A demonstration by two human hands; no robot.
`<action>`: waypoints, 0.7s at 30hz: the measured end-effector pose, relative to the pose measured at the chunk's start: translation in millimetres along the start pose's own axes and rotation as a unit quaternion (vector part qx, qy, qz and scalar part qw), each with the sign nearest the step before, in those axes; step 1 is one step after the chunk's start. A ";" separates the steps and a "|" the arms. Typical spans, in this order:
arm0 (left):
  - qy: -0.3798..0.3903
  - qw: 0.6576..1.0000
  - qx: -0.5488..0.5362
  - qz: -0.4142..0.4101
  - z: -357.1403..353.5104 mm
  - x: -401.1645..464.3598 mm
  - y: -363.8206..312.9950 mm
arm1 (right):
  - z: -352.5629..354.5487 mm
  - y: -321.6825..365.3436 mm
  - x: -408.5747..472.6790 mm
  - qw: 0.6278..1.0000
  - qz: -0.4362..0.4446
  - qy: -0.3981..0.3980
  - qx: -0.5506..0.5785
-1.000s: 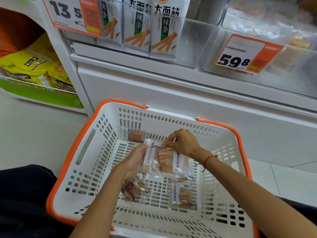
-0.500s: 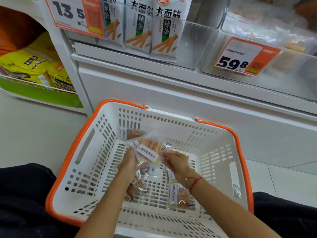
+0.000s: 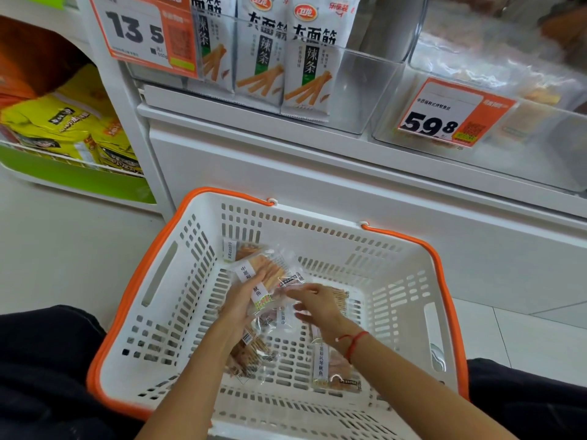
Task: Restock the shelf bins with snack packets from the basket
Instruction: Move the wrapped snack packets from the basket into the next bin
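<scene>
My basket point(image 3: 178, 246) sits on the floor against the white shelf unit point(image 3: 317, 173), white slotted walls with an orange rim. Both my arms reach down into it. My left hand point(image 3: 244, 303) grips a small stack of clear squid packets point(image 3: 270, 277) from below, thumb over the white label strip, the stack lifted off the basket floor and tilted toward the far wall. My right hand point(image 3: 314, 304) hovers just beside that stack with fingers loosely spread — it is blurred, and I cannot tell whether the fingertips touch the film. A red string point(image 3: 354, 342) circles my right wrist.

More packets lie in the basket: one point(image 3: 236, 250) leans near the far wall behind the held stack, one point(image 3: 251, 347) lies under my left forearm with a barcode showing, and one point(image 3: 330, 366) lies flat under my right wrist, label strip up.

Above, a clear bin point(image 3: 355, 90) holds three upright white snack bags point(image 3: 305, 61) at its left half, with an orange price tag point(image 3: 143, 33) reading 13 5 on the front. The bin to its right point(image 3: 540, 144) — tagged 59 8 point(image 3: 451, 112) — holds clear packets, hazy through the plastic. At far left a green-fronted shelf point(image 3: 73, 173) carries yellow bags point(image 3: 60, 125).
</scene>
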State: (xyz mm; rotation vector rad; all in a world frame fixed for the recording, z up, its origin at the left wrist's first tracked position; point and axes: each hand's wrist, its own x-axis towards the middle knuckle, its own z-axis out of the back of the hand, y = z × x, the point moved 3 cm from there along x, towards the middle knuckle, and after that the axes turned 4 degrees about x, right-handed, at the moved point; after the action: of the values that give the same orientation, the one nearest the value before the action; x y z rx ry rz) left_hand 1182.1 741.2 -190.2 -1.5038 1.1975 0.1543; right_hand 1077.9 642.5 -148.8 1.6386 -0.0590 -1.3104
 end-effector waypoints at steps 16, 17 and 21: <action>0.128 0.957 0.168 -0.199 -139.2 -82.1 -115.3 | 114.7 193.0 -85.1 0.938 0.132 0.145 -0.286; 0.131 0.956 0.166 -0.204 -151.7 -90.1 -124.7 | 121.5 206.0 -96.5 0.934 0.155 0.124 -0.297; 0.177 0.934 0.180 -0.253 -203.4 -114.9 -155.7 | 161.2 257.6 -147.9 0.912 0.217 0.073 -0.342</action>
State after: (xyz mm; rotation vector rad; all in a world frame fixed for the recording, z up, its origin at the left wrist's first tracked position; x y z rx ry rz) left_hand 1140.2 619.0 59.0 -1.4917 1.0022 -0.6748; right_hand 1025.3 493.2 149.8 1.0309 0.1128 -0.7373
